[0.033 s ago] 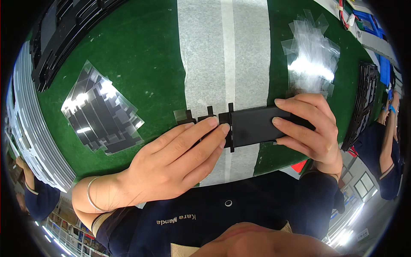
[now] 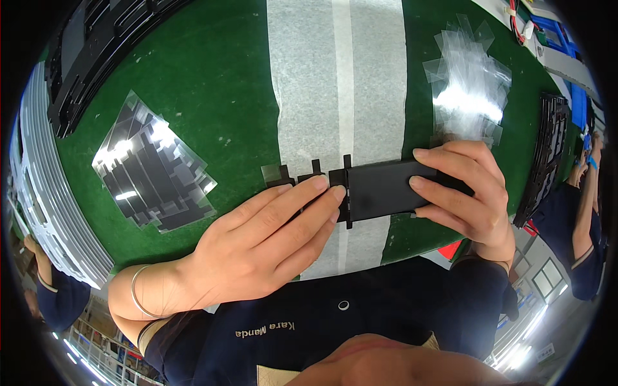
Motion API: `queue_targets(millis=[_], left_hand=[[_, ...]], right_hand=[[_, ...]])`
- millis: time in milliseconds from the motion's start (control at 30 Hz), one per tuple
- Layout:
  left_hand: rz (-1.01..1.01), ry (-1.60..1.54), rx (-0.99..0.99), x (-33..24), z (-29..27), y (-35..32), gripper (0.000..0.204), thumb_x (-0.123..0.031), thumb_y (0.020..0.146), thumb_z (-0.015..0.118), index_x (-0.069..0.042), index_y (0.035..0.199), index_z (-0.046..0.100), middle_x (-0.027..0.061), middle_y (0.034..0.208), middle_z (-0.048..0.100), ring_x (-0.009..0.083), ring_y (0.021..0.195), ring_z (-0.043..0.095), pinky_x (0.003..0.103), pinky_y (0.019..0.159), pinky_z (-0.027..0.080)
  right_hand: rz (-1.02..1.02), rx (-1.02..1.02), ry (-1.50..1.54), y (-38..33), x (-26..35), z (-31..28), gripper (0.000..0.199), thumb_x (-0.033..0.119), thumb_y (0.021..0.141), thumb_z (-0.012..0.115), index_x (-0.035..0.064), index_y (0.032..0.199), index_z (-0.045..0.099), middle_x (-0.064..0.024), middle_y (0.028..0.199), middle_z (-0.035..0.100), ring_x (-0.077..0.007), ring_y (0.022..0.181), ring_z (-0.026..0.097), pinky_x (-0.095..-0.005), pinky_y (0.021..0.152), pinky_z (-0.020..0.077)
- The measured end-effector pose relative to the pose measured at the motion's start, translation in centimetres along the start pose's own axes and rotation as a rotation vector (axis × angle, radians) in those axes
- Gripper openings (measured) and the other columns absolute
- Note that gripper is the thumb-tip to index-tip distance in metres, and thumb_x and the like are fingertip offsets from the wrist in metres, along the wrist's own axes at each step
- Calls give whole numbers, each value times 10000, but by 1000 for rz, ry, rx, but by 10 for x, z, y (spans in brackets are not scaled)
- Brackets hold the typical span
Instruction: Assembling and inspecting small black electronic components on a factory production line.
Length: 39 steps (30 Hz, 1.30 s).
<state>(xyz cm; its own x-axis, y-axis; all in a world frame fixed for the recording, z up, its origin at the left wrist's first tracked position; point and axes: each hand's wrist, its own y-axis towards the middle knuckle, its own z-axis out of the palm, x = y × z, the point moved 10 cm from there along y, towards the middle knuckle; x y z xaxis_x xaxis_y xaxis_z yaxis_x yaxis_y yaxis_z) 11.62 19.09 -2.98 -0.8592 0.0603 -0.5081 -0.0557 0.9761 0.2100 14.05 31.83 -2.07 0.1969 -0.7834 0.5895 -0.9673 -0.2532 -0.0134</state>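
Observation:
A flat, black rectangular panel [image 2: 386, 190], shaped like a phone screen, lies across the pale cloth strip in front of me. My right hand [image 2: 467, 190] grips its right end, with the fingertips on its top face and along its edge. From the panel's left edge extends a thin black film with small tabs [image 2: 315, 168]. My left hand [image 2: 267, 235] lies over this film, its fingers stretched out and fingertips pressing near the seam. Much of the film is hidden under those fingers, and I cannot tell whether it is joined to the panel.
Left on the green mat [image 2: 232, 83] is a pile of clear sheets with black film pieces [image 2: 154, 170]. Clear plastic films [image 2: 467, 90] are heaped at the back right. Black trays [image 2: 96, 58] stand far left, white ribbed trays [image 2: 58, 186] at the left edge, more black trays [image 2: 544, 154] right.
My hands and the panel have not visibly moved. At the far right, a co-worker's hands have shifted slightly.

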Motion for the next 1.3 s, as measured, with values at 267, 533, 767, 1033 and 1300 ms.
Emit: queue_targets(millis=[267, 533, 767, 1033, 1300], left_hand=[[19, 21, 33, -5, 3, 0, 358, -108, 639, 634, 21, 972, 608, 163, 1131, 547, 297, 1048, 519, 362, 783, 477], [89, -120, -9, -69, 6, -17, 318, -121, 656, 658, 5, 944, 605, 115, 986, 562, 247, 874, 547, 334, 717, 449], [-305, -957, -676, -4, -2, -55, 340, -33, 729, 643, 32, 1036, 515, 126, 982, 528, 213, 894, 515, 294, 776, 419], [-402, -1053, -954, -3, -3, -86, 266, -133, 744, 669, 29, 954, 647, 145, 1005, 612, 194, 885, 549, 305, 797, 429], [-158, -776, -792, -39, -25, -69, 218, 24, 728, 622, 89, 937, 625, 160, 984, 580, 217, 862, 541, 263, 727, 417]], right_hand=[[162, -48, 10, -1, -2, 0, 369, 50, 630, 750, 8, 975, 628, -79, 908, 532, -238, 805, 520, -305, 675, 455], [-12, 15, 250, -9, 11, 11, 284, 153, 606, 732, 86, 877, 681, -75, 779, 490, -209, 687, 502, -303, 568, 393], [-156, -425, 327, -24, 54, -11, 139, -12, 672, 676, 32, 804, 674, -72, 645, 532, -171, 553, 506, -268, 463, 370], [-335, -689, 990, -30, 90, 35, 319, -6, 693, 722, 25, 891, 474, -91, 758, 566, -167, 649, 558, -275, 564, 440], [-132, -521, 713, -27, 77, 23, 143, 93, 829, 589, 24, 879, 474, -58, 791, 514, -103, 678, 453, -226, 640, 360]])
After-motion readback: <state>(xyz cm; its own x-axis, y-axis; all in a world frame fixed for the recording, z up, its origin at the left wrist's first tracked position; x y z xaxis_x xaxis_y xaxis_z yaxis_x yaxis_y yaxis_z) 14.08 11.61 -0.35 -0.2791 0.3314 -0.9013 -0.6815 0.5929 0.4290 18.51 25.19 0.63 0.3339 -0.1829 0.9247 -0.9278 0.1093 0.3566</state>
